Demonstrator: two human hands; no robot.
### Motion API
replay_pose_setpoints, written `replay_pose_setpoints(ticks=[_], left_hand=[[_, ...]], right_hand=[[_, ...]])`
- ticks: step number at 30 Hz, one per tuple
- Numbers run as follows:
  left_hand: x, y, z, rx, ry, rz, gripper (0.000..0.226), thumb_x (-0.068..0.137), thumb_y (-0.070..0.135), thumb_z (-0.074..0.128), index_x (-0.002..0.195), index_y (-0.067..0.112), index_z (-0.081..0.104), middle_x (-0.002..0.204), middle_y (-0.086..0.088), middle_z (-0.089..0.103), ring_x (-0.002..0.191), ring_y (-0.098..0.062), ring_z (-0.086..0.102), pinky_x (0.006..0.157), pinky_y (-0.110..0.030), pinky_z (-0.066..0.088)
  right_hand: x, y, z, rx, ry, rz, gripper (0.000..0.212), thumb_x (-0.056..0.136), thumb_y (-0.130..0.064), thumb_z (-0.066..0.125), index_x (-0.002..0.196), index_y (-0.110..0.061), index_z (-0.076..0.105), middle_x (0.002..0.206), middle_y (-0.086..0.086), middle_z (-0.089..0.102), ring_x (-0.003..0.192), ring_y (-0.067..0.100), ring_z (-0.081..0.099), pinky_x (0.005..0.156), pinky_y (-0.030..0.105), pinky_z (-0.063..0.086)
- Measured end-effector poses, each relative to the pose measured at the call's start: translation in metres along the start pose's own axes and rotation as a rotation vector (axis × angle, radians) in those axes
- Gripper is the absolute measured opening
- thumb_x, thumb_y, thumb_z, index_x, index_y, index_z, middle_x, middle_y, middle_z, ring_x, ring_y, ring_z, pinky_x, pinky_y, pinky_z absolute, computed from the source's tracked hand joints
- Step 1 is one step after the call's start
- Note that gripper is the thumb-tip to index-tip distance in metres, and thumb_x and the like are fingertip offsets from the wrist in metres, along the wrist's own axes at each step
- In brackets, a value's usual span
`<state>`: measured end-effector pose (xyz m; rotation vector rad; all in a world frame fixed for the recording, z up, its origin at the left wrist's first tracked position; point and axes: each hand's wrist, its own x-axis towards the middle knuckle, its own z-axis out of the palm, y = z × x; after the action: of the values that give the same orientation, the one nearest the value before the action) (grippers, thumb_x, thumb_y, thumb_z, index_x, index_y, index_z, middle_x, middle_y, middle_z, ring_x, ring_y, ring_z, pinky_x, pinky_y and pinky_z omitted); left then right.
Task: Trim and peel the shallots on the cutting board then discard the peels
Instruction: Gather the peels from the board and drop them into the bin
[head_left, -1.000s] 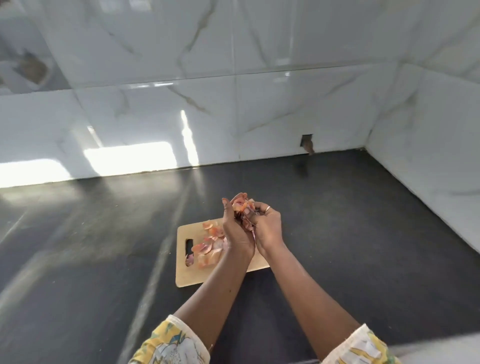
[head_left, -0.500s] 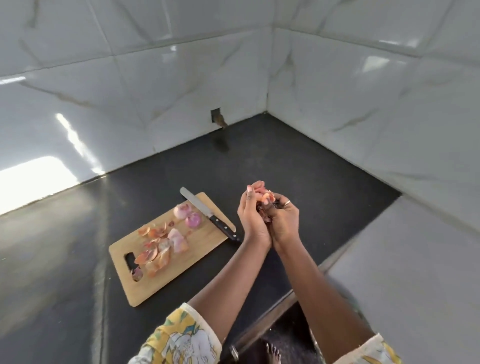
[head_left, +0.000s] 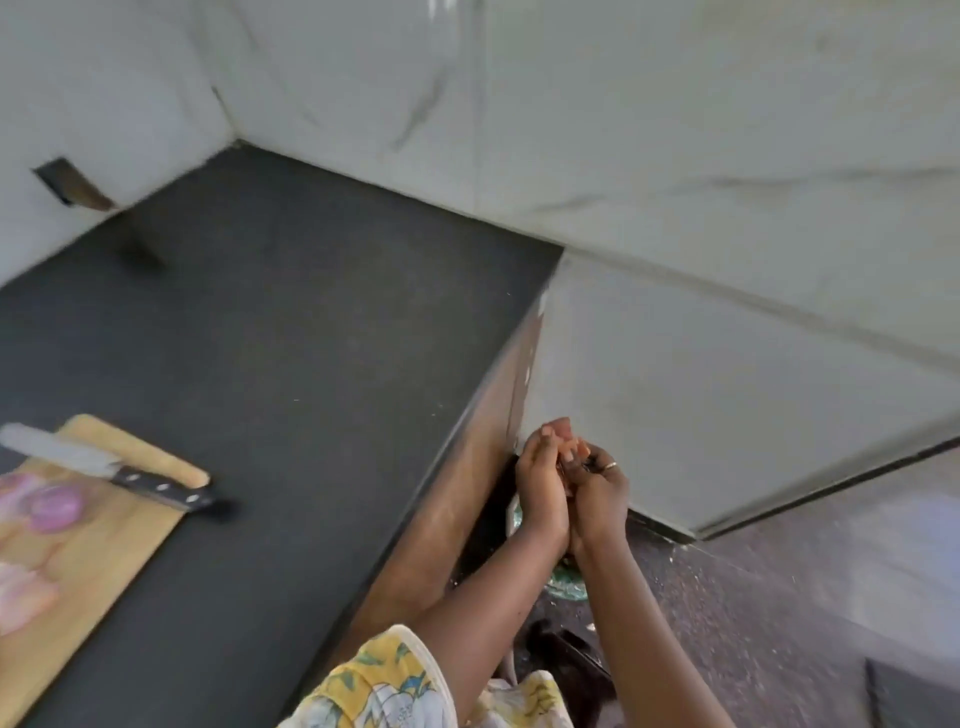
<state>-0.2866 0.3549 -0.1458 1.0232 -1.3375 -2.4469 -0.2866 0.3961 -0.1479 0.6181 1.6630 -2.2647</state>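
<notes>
We read this as the discard step: the left hand (head_left: 540, 493) and the right hand (head_left: 597, 499) are pressed together past the edge of the dark speckled stone counter (head_left: 291, 338), fingers curled into one cup round a small wad of papery orange-pink shallot peels (head_left: 571, 451), of which only a sliver shows between the fingertips. Neither hand is wide. Both close about the load, and a thin ring (head_left: 611, 466) sits on a finger of the right one. The peeled purple shallots (head_left: 54, 506) lie on the pale wooden cutting board (head_left: 119, 540) at the left of the counter, well apart from the hands, with a black-handled kitchen knife (head_left: 111, 470) across the board's far corner, its handle jutting past the edge. Under the hands, on the dark speckled floor (head_left: 779, 597), we make out part of a round green object (head_left: 569, 584) — perhaps a bin or its rim, but the arms hide most of it and we cannot tell. If it is the bin, the next move calls for lowering the cupped hands over it and opening the fingers together, so that the light skins fall inside rather than drift to the floor. No brand, label or writing can be read anywhere — the white marbled wall tiles (head_left: 675, 156) and the knife are plain.
</notes>
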Motion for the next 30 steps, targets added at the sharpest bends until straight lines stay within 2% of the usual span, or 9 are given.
replay_pose_setpoints(ticks=[5, 10, 13, 17, 19, 22, 25, 27, 30], left_hand=[[0.047, -0.097, 0.002, 0.129, 0.058, -0.260, 0.028, 0.097, 0.010, 0.037, 0.091, 0.010, 0.064, 0.086, -0.009, 0.066, 0.082, -0.022, 0.063, 0.079, -0.031, 0.051], [0.107, -0.191, -0.012, 0.207, 0.120, -0.521, 0.026, 0.095, 0.026, 0.046, 0.105, 0.013, 0.066, 0.109, -0.012, 0.067, 0.101, -0.026, 0.062, 0.094, -0.038, 0.049], [0.136, -0.227, -0.015, 0.199, 0.165, -0.591, 0.027, 0.094, 0.028, 0.047, 0.106, 0.011, 0.064, 0.103, -0.011, 0.067, 0.097, -0.028, 0.062, 0.087, -0.035, 0.050], [0.159, -0.246, -0.022, 0.134, 0.199, -0.616, 0.033, 0.097, 0.028, 0.040, 0.100, 0.005, 0.064, 0.080, -0.005, 0.067, 0.068, -0.017, 0.059, 0.056, -0.023, 0.046], [0.171, -0.254, -0.027, 0.118, 0.231, -0.626, 0.029, 0.098, 0.020, 0.039, 0.081, 0.010, 0.060, 0.063, 0.002, 0.067, 0.066, -0.012, 0.056, 0.056, -0.021, 0.044], [0.180, -0.257, -0.031, 0.144, 0.248, -0.621, 0.029, 0.098, 0.015, 0.039, 0.074, 0.014, 0.054, 0.068, 0.003, 0.059, 0.066, -0.009, 0.052, 0.058, -0.019, 0.041], [0.187, -0.266, -0.040, 0.183, 0.286, -0.620, 0.029, 0.098, 0.017, 0.039, 0.074, 0.015, 0.054, 0.065, 0.005, 0.060, 0.064, -0.008, 0.049, 0.056, -0.018, 0.038], [0.189, -0.268, -0.042, 0.187, 0.285, -0.644, 0.023, 0.098, 0.017, 0.039, 0.086, 0.012, 0.058, 0.083, 0.003, 0.059, 0.075, -0.012, 0.053, 0.063, -0.019, 0.039], [0.180, -0.258, -0.038, 0.257, 0.261, -0.607, 0.030, 0.094, 0.007, 0.045, 0.123, 0.009, 0.056, 0.119, -0.003, 0.060, 0.107, -0.017, 0.056, 0.095, -0.027, 0.043]], right_hand=[[0.078, 0.063, -0.063, 0.096, 0.217, 0.232, 0.020, 0.092, 0.010, 0.048, 0.090, -0.003, 0.062, 0.088, 0.016, 0.067, 0.084, 0.028, 0.066, 0.070, 0.032, 0.053], [0.143, 0.129, -0.106, 0.091, 0.319, 0.407, 0.018, 0.089, 0.012, 0.050, 0.087, -0.002, 0.061, 0.084, 0.016, 0.064, 0.077, 0.027, 0.063, 0.079, 0.040, 0.051], [0.175, 0.163, -0.123, 0.052, 0.375, 0.478, 0.018, 0.087, 0.011, 0.051, 0.080, -0.002, 0.061, 0.073, 0.015, 0.064, 0.065, 0.024, 0.062, 0.064, 0.033, 0.053], [0.206, 0.190, -0.136, 0.065, 0.357, 0.544, 0.024, 0.090, -0.003, 0.053, 0.066, -0.004, 0.058, 0.045, 0.004, 0.054, 0.039, 0.013, 0.047, 0.042, 0.022, 0.040], [0.217, 0.200, -0.139, 0.082, 0.328, 0.561, 0.024, 0.091, -0.004, 0.048, 0.069, -0.002, 0.060, 0.054, 0.009, 0.058, 0.045, 0.016, 0.052, 0.046, 0.023, 0.042], [0.231, 0.213, -0.140, 0.052, 0.335, 0.564, 0.025, 0.087, -0.003, 0.040, 0.082, -0.001, 0.065, 0.081, 0.017, 0.065, 0.066, 0.027, 0.059, 0.062, 0.033, 0.046], [0.239, 0.215, -0.140, -0.097, 0.359, 0.579, 0.023, 0.088, 0.002, 0.039, 0.090, -0.007, 0.060, 0.075, 0.010, 0.059, 0.063, 0.022, 0.055, 0.056, 0.031, 0.046], [0.237, 0.212, -0.139, -0.226, 0.397, 0.554, 0.032, 0.088, 0.004, 0.041, 0.100, -0.020, 0.060, 0.074, 0.004, 0.056, 0.070, 0.021, 0.058, 0.063, 0.033, 0.052], [0.233, 0.205, -0.139, -0.408, 0.490, 0.499, 0.021, 0.083, 0.002, 0.059, 0.079, -0.017, 0.068, 0.073, 0.004, 0.061, 0.084, 0.027, 0.067, 0.079, 0.040, 0.058]])
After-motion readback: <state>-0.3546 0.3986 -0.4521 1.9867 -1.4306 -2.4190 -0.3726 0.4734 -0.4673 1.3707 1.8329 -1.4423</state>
